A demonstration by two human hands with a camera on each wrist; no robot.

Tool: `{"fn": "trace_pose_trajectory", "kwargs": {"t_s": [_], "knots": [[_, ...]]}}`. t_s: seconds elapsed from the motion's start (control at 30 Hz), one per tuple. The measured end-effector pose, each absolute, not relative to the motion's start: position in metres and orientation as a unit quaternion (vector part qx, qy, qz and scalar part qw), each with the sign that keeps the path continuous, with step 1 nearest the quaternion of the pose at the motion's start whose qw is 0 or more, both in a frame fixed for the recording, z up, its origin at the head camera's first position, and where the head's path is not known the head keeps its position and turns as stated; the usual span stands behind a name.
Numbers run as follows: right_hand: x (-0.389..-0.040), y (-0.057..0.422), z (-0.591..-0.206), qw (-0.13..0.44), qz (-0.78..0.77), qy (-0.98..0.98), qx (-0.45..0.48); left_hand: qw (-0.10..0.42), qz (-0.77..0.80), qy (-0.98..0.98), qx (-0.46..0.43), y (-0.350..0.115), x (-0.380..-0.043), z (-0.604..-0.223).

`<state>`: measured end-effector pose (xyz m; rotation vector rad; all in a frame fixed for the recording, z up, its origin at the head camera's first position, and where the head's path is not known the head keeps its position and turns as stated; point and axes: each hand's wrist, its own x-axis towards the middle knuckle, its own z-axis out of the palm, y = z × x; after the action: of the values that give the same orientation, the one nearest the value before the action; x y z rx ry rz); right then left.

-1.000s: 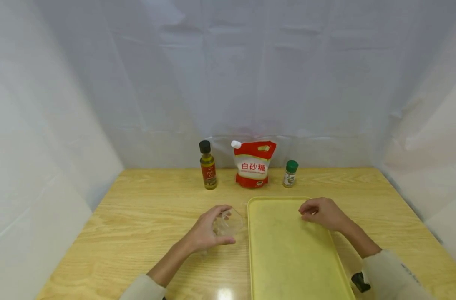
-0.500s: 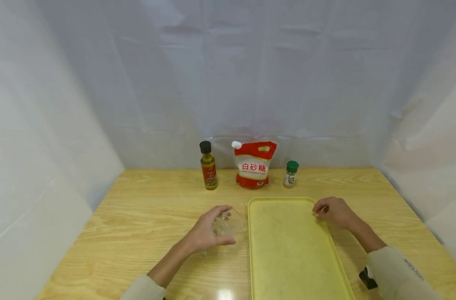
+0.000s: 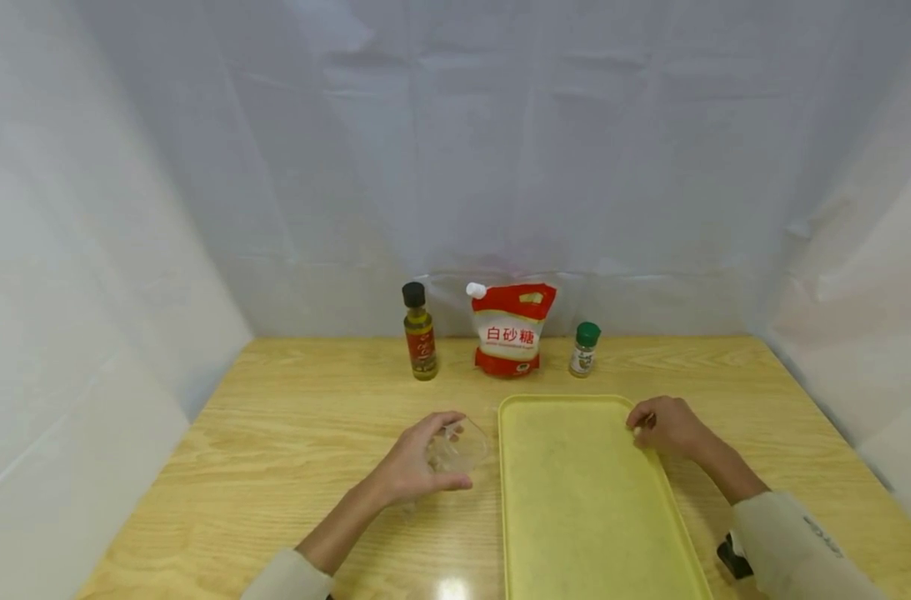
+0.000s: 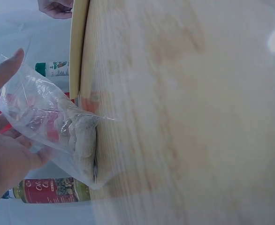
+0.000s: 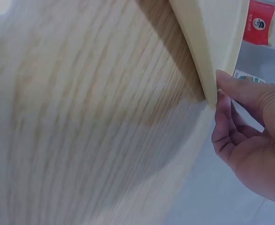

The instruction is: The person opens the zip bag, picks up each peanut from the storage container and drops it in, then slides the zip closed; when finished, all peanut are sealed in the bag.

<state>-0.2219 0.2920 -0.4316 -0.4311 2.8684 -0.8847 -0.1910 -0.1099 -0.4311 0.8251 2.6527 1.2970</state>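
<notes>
My left hand (image 3: pixel 413 467) holds a clear plastic bag (image 3: pixel 458 446) open, thumb and fingers spread around its mouth, left of the yellow tray (image 3: pixel 575 492). In the left wrist view the bag (image 4: pixel 43 112) stands on the table with lumpy, pale brownish pieces (image 4: pixel 83 140) at its bottom; their kind is unclear. At the tray's far right corner is my right hand (image 3: pixel 667 425), thumb and fingertips pinched together. A small pale piece (image 5: pixel 220 92) shows between those fingertips in the right wrist view, mostly hidden. The thumb appears to meet the tray's corner.
Along the back of the table stand an olive oil bottle (image 3: pixel 422 337), a red and white sugar pouch (image 3: pixel 511 333) and a small green-capped spice jar (image 3: pixel 584 350). White sheeting (image 3: pixel 455 167) rises behind and at both sides.
From over the tray, my right hand has moved right to its far right corner, then nearly stopped. My left hand and the bag have stayed in place.
</notes>
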Motion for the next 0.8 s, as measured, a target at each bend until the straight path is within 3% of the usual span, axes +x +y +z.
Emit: {"fn": "trace_pose_trajectory", "kwargs": {"t_s": [0.47, 0.8], "knots": [[-0.22, 0.285, -0.427, -0.007, -0.262, 0.952, -0.159, 0.035, 0.423, 0.864, 0.272, -0.109, -0.191, -0.432], [-0.214, 0.252, -0.408, -0.044, -0.288, 0.935, -0.204, 0.034, 0.422, 0.864, 0.271, -0.11, -0.191, -0.431]]}}
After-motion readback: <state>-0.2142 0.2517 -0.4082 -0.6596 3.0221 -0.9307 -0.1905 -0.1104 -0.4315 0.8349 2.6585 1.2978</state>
